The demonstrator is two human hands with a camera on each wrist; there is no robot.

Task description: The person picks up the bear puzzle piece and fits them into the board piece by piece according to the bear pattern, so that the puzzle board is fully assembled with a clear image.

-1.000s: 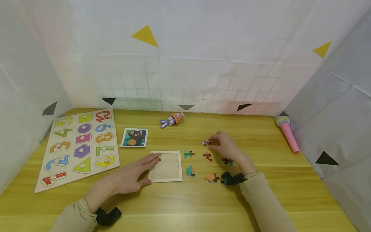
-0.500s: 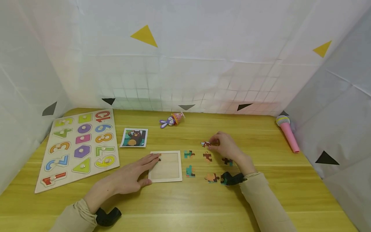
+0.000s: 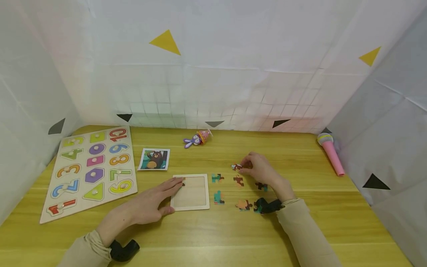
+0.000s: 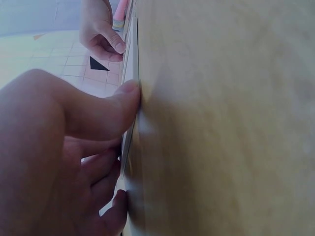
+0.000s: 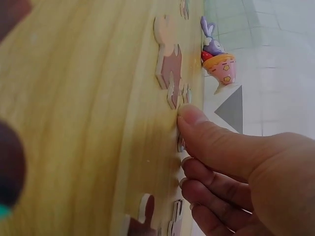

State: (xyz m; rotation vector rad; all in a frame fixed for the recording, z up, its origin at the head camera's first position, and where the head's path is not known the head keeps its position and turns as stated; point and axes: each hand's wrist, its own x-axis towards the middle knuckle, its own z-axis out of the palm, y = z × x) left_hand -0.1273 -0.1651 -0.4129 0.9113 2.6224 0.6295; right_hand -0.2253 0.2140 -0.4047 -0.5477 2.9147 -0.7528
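Observation:
My right hand (image 3: 261, 168) pinches a jigsaw piece (image 3: 236, 167) with red-brown and white on it, low over the table; in the right wrist view the thumb and fingertips cover most of it. My left hand (image 3: 150, 202) lies on the left side of a small square wooden puzzle tray (image 3: 206, 193), fingers over its upper left corner and thumb at its lower left. A sliver of a coloured piece (image 3: 184, 181) shows at those fingertips. Loose pieces lie right of the tray: teal ones (image 3: 217, 178), a brown one (image 3: 238, 181) and an orange one (image 3: 244, 204).
A bear picture card (image 3: 155, 159) lies behind the tray. At the left is a wooden number-and-shape board (image 3: 95, 174). Farther back are a rabbit figure (image 3: 197, 139) and, at the right, a pink toy microphone (image 3: 331, 154). White sheeting (image 3: 220, 85) encloses the table's back and sides.
The right hand and its piece have shifted very slightly toward the near side. The left hand stays on the tray, and the loose pieces have not moved.

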